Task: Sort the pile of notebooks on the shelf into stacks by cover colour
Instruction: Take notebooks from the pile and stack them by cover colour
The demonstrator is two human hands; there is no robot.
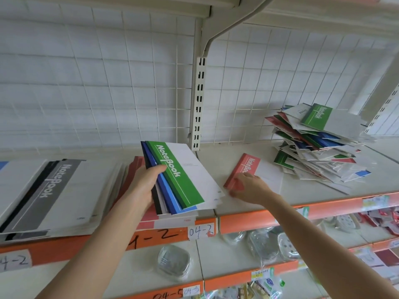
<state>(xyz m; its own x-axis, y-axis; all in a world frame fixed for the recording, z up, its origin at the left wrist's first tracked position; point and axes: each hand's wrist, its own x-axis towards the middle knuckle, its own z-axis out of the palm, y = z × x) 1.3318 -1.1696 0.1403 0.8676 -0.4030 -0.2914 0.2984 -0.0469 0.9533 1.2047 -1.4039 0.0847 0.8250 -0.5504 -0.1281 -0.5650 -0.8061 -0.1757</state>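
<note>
**Red one under your right hand, three colours fanned in your left**

Your left hand (143,186) grips a fanned bundle (166,190) of notebooks. The thumb lies across the top. The green notebook (179,175) is uppermost, with blue and black spines peeping out below. The bundle hangs over the red stack (135,169) at the front of the shelf (218,165).

Your right hand (251,186) is down on the lone red notebook (248,167), which lies flat on the shelf between the bundle and the unsorted pile (313,152). The fingers sit on the red band and the thumb is at the near edge, so it looks like a pinch.

These look thin, light and soft-covered, so expect them to flex. The smooth covers will likely slide on each other, and your fan is splayed, so keep that thumb firm. Take the red one by the spine side, where the binding should stiffen it. The pile leans and juts out in all directions. Lifting from the top looks safer than tugging from the middle.

"NoteBook" runs in white along the coloured band of the green and red covers. It also shows on the grey stack (56,186) at far left and on the green copy (316,116) crowning the pile. A handwritten tag (201,231) on the orange shelf edge reads "04-2". A lower tag (191,291) reads "04-5". The small print on the covers is too fine to read.
</note>
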